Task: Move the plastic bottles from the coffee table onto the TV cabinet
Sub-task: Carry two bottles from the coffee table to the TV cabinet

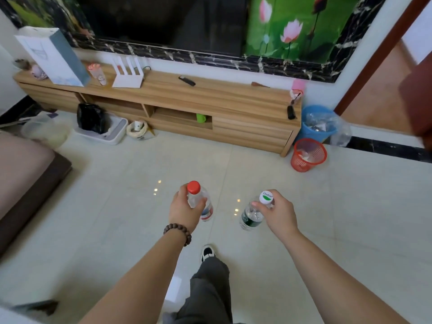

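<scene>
My left hand (pixel 183 210) grips a clear plastic bottle with a red cap (pixel 205 206) around its shoulder, upright over the tiled floor. My right hand (pixel 278 212) holds a second clear bottle with a white cap and dark green label (pixel 251 218) by its neck. Both bottles hang in the air in front of me. The wooden TV cabinet (pixel 210 94) runs along the wall ahead, well beyond both hands, under a dark TV screen (pixel 168 19).
On the cabinet top stand a white paper bag (pixel 53 57), a white router (pixel 128 74), a remote (pixel 187 80) and small items at the right end. A red basket (pixel 308 155) and blue bin (pixel 319 123) sit right of it. A sofa (pixel 25 174) lies left.
</scene>
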`<act>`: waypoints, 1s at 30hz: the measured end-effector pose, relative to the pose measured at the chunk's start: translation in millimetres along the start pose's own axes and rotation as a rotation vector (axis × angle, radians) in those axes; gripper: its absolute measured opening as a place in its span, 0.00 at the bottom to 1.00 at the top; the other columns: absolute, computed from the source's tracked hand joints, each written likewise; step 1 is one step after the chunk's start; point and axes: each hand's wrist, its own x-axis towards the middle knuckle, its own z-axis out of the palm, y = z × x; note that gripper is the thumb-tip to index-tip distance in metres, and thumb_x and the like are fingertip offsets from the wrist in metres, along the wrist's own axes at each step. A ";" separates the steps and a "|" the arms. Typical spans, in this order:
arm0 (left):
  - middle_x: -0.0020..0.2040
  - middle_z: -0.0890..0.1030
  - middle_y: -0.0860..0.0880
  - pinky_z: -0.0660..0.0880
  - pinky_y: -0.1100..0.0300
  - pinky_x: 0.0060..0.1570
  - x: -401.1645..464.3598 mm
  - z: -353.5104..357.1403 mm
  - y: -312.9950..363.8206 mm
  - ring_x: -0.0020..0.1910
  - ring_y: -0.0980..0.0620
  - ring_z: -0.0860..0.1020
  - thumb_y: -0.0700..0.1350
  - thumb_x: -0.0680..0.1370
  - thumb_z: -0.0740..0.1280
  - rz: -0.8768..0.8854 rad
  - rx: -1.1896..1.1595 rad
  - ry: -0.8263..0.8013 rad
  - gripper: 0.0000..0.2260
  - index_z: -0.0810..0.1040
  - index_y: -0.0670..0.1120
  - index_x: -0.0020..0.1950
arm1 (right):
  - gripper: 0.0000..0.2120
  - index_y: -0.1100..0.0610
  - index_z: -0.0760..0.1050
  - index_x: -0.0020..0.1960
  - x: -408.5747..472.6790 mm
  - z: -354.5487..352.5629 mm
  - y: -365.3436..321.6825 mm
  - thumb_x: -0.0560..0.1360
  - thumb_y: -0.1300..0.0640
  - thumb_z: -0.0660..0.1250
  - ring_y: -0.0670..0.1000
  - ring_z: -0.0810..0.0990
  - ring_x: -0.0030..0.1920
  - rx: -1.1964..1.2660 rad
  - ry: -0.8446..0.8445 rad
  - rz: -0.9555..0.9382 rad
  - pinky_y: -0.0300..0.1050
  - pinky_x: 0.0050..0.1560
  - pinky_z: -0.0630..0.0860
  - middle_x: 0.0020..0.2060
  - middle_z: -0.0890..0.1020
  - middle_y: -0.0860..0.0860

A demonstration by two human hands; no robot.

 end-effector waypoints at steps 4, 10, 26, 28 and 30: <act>0.58 0.76 0.49 0.68 0.58 0.50 93.1 -4.3 32.0 0.53 0.52 0.72 0.49 0.74 0.69 0.053 0.029 -0.051 0.20 0.71 0.49 0.64 | 0.11 0.52 0.73 0.43 75.8 7.5 -46.8 0.68 0.51 0.74 0.51 0.75 0.36 0.023 0.061 0.003 0.42 0.34 0.69 0.35 0.79 0.49; 0.61 0.76 0.47 0.68 0.58 0.51 204.9 1.2 84.6 0.55 0.50 0.74 0.48 0.74 0.70 0.108 0.056 -0.090 0.22 0.69 0.48 0.66 | 0.12 0.53 0.74 0.46 173.7 6.9 -94.0 0.68 0.50 0.74 0.52 0.75 0.37 0.037 0.172 0.018 0.45 0.36 0.70 0.37 0.79 0.51; 0.55 0.77 0.48 0.69 0.58 0.49 486.3 108.5 211.3 0.54 0.48 0.75 0.48 0.74 0.70 0.107 0.103 -0.113 0.19 0.71 0.47 0.62 | 0.12 0.56 0.75 0.46 478.4 -16.9 -146.4 0.69 0.50 0.73 0.52 0.79 0.40 0.023 0.151 0.057 0.45 0.37 0.72 0.38 0.81 0.50; 0.57 0.77 0.48 0.69 0.57 0.50 522.5 123.7 237.0 0.55 0.47 0.75 0.48 0.73 0.70 0.103 0.099 -0.109 0.20 0.71 0.48 0.64 | 0.11 0.54 0.75 0.47 522.0 -27.8 -156.6 0.70 0.50 0.73 0.50 0.78 0.40 0.021 0.136 0.063 0.44 0.37 0.71 0.39 0.81 0.49; 0.58 0.77 0.47 0.70 0.57 0.50 554.4 137.2 260.2 0.56 0.46 0.76 0.48 0.73 0.70 0.098 0.104 -0.111 0.22 0.70 0.48 0.65 | 0.11 0.53 0.74 0.46 561.2 -37.5 -168.5 0.70 0.50 0.73 0.49 0.77 0.38 0.015 0.127 0.066 0.42 0.34 0.69 0.37 0.80 0.48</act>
